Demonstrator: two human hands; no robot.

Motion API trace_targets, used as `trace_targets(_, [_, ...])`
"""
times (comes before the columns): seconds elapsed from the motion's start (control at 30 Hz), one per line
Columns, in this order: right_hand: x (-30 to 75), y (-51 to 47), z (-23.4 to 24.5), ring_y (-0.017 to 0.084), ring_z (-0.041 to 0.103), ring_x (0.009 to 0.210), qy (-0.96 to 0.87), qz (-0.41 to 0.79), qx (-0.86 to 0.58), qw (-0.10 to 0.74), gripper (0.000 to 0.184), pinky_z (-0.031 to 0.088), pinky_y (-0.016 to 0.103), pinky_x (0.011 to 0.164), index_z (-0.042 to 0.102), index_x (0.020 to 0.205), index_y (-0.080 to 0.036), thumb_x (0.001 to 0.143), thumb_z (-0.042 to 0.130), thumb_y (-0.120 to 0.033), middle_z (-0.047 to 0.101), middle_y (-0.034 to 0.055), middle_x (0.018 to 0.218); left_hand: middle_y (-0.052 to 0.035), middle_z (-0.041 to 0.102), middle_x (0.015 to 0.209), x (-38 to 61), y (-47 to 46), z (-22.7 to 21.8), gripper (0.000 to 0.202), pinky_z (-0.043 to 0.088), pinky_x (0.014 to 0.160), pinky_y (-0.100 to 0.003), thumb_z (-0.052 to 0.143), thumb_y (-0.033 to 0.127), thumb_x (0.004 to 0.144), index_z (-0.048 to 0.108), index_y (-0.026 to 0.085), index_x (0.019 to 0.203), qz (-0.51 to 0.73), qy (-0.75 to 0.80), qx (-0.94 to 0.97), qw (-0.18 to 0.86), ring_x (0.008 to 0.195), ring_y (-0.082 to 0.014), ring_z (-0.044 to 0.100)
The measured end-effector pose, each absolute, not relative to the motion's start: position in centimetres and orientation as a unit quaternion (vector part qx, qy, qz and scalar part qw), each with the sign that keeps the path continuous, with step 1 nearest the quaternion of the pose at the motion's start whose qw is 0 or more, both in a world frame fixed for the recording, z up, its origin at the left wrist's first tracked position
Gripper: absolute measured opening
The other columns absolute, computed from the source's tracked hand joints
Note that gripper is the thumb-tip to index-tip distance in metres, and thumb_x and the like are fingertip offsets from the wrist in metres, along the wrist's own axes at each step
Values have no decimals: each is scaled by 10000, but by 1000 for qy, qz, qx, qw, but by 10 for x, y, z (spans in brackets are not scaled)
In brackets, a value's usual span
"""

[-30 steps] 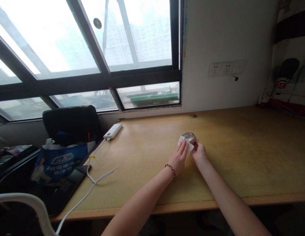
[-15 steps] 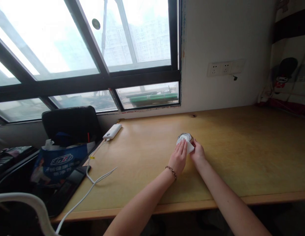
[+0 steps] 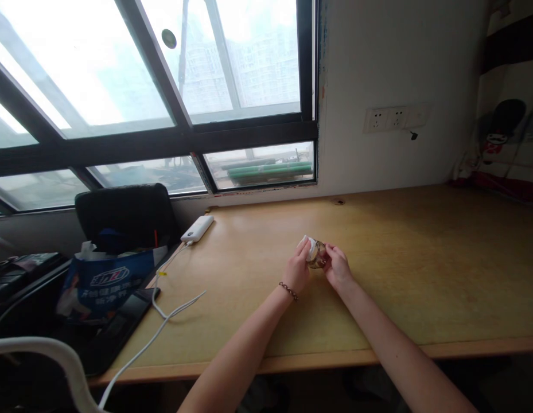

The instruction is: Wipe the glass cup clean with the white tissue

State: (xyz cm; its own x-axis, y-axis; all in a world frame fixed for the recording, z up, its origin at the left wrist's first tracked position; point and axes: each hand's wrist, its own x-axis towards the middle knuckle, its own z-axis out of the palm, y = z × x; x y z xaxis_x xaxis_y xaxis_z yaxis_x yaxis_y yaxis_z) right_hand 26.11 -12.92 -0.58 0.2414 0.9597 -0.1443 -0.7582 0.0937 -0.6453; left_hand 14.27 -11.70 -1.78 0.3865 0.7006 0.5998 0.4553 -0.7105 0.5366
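A small glass jar [image 3: 320,256], see-through with brownish tones, is held tilted on its side above the wooden desk, its top end toward the left. My right hand [image 3: 338,268] grips it by the right end, fingers closed round it. A white tissue [image 3: 311,248] covers the jar's left end. My left hand [image 3: 297,267], with a beaded bracelet at the wrist, is closed on the tissue and presses it against the jar. What is inside the jar I cannot make out.
The wooden desk [image 3: 404,275] spreads around my hands. On its left edge lies a white power bank [image 3: 197,229] with a white cable [image 3: 139,353]. A blue bag [image 3: 111,284] sits on a black chair [image 3: 124,206] to the left. Wall sockets [image 3: 386,119] are behind.
The jar has tipped from upright onto its side. My left hand has shifted left with the tissue, from the jar's top to its left end, and its fingers have curled.
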Motion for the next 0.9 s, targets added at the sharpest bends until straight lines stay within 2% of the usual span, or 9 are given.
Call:
trace_targets(0.37, [271, -117, -23, 128, 571, 550, -135, 614, -276, 727, 50, 456, 239, 497, 552, 707, -140, 676, 559, -179, 627, 24, 644, -62, 351, 1305, 147, -129, -4, 555, 305, 995, -428, 295, -14, 742, 346, 202, 1250, 405, 221, 872, 163, 1215, -187, 288])
trace_targets(0.53, [280, -111, -25, 121, 563, 515, -96, 602, -273, 744, 71, 453, 241, 494, 558, 688, -140, 708, 491, -156, 617, 16, 588, -57, 364, 1298, 142, -128, 2, 587, 313, 992, -425, 295, -34, 713, 351, 207, 1245, 381, 199, 892, 138, 1212, -182, 292])
trace_targets(0.73, [285, -113, -16, 101, 520, 430, -64, 579, -305, 753, 73, 432, 225, 440, 518, 651, -160, 717, 489, -149, 564, -30, 483, -66, 398, 1274, 140, -123, -4, 622, 313, 996, -406, 325, -56, 648, 389, 177, 1222, 375, 254, 884, 119, 1206, -187, 306])
trace_targets(0.83, [279, -119, -9, 104, 537, 462, -101, 576, -317, 747, 21, 433, 218, 437, 523, 694, -160, 692, 529, -140, 590, -24, 540, -57, 413, 1263, 143, -120, -11, 604, 318, 991, -385, 320, -55, 646, 430, 177, 1193, 420, 313, 837, 160, 1185, -181, 343])
trace_targets(0.9, [273, -124, -5, 110, 556, 502, -139, 584, -320, 733, 68, 439, 216, 444, 531, 736, -160, 675, 554, -139, 609, -15, 596, -47, 460, 1225, 144, -117, -14, 559, 355, 960, -377, 325, -39, 661, 474, 176, 1154, 460, 352, 789, 206, 1142, -186, 403])
